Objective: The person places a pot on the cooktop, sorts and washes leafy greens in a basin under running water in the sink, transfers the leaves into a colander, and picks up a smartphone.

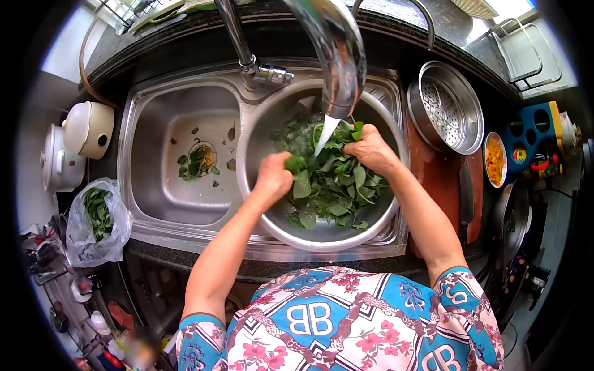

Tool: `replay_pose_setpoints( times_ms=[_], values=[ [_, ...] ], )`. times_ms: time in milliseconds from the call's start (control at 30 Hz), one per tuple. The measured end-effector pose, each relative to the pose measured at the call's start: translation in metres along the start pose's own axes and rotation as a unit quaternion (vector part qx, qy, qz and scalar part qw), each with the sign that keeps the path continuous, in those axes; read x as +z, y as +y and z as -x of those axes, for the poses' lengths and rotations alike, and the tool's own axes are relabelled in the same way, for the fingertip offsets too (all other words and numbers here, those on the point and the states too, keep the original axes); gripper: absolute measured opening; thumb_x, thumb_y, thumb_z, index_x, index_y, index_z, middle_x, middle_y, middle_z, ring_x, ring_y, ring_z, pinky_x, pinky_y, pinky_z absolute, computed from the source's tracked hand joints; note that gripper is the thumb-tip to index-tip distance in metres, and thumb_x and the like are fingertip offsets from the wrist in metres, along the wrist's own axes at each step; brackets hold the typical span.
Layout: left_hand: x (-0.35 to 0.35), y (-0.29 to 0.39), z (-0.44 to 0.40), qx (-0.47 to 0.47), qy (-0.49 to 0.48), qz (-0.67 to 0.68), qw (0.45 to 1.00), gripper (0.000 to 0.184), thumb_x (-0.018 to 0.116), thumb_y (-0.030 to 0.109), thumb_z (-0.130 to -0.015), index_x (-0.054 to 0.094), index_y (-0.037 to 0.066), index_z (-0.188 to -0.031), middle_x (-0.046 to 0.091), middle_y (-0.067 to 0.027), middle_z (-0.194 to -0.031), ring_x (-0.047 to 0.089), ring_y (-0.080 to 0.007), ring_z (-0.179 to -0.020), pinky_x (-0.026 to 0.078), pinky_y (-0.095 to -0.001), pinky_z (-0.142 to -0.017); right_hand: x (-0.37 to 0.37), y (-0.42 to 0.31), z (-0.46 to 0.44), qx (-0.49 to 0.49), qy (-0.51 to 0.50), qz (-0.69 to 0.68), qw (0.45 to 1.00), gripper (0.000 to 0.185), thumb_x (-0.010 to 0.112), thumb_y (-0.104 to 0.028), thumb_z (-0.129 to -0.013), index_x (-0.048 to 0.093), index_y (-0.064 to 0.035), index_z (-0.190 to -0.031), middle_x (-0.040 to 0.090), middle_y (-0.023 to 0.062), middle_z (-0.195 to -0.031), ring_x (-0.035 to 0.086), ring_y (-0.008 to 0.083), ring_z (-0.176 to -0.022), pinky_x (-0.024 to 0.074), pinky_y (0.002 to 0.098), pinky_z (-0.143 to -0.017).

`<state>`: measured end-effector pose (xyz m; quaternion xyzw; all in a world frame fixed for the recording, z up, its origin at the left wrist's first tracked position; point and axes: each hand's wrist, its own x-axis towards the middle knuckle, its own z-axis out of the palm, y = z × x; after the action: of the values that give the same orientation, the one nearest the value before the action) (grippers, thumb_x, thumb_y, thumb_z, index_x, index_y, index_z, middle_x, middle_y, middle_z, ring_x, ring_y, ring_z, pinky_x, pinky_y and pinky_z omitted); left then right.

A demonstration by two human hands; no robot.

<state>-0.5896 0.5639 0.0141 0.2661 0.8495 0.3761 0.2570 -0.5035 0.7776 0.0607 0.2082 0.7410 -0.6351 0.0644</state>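
Stainless steel forms the wide bowl (266,123), which sits over the right part of the sink (148,154); the leafy greens (339,191) lie in this bowl, heaped from its middle towards its near wall, with stems and leaves overlapping. The left hand (275,176) is at the left side of the heap; its grip is closed, with leaves pinched at the thumb side, although blur hides the separate fingers. The right hand (373,149) is at the upper right of the heap; its grip is curled on a bunch of the same greens, with leaves showing above and below the fingers.

The large chrome tap (343,86) is above the bowl; a white stream of water (328,131) runs from its spout onto the greens, between the two hands. A slimmer tap (234,31) stands behind the sink, to the left; leaf scraps (199,162) lie around the drain of the left basin.

On the right, a steel steamer pan (445,106) with a perforated base is beside the bowl; a reddish-brown board (433,176) lies below it, with a dark knife (466,198) along its right side; a small dish (494,159) of yellow pieces is just beyond. On the left, a clear plastic bag (117,219) with more green leaves inside rests near the sink; a cream pot (93,130) and a white pot (62,164) are behind the bag.
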Motion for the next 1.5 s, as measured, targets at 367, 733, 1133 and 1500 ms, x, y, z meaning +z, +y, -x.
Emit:
replay_pose_setpoints(
  times_ms=[367, 733, 1133, 1500],
  values=[
    [-0.024, 0.02, 0.027, -0.006, -0.033, -0.111, 0.993, 0.075, 0.065, 0.003, -0.067, 0.028, -0.001, -0.133, 0.026, -0.028, -0.135, 0.028, -0.0438, -0.124, 0.028, -0.041, -0.104, -0.022, 0.023, 0.013, -0.07, 0.112, 0.342, 0.93, 0.067, 0.069, -0.016, -0.068, 0.038, 0.0021, -0.125, 0.045, 0.0226, -0.123, 0.043, 0.0364, -0.115, 0.039, 0.044, -0.091],
    [0.013, 0.001, -0.002, 0.118, -0.073, -0.352, 0.926, 0.073, 0.075, 0.02, -0.062, 0.043, 0.008, -0.127, 0.032, -0.0206, -0.135, 0.028, -0.0387, -0.126, 0.03, -0.0571, -0.094, 0.005, 0.054, -0.009, -0.182, 0.059, 0.532, 0.825, 0.047, 0.06, -0.007, -0.069, 0.053, -0.015, -0.114, 0.049, 0.0123, -0.116, 0.047, 0.0307, -0.107, 0.0435, 0.0491, -0.078],
    [-0.018, 0.021, 0.014, 0.007, -0.187, -0.24, 0.952, 0.058, 0.054, -0.005, -0.063, 0.044, 0.0, -0.119, 0.051, -0.0261, -0.104, 0.052, -0.0403, -0.098, 0.044, -0.0448, -0.083, -0.017, 0.02, -0.007, -0.057, -0.006, 0.009, 0.998, 0.031, 0.063, -0.011, -0.076, 0.059, 0.0018, -0.104, 0.063, 0.0077, -0.084, 0.056, 0.0127, -0.076, 0.0443, 0.0273, -0.071],
    [-0.004, 0.024, 0.019, 0.114, -0.134, -0.309, 0.935, 0.078, 0.075, 0.014, -0.063, 0.036, -0.002, -0.128, 0.028, -0.024, -0.136, 0.026, -0.0402, -0.127, 0.028, -0.0526, -0.097, -0.019, 0.033, 0.009, -0.196, 0.139, 0.351, 0.905, 0.024, 0.064, -0.017, -0.074, 0.059, -0.0015, -0.091, 0.057, 0.0161, -0.083, 0.057, 0.0327, -0.082, 0.046, 0.0402, -0.07]
  ],
)
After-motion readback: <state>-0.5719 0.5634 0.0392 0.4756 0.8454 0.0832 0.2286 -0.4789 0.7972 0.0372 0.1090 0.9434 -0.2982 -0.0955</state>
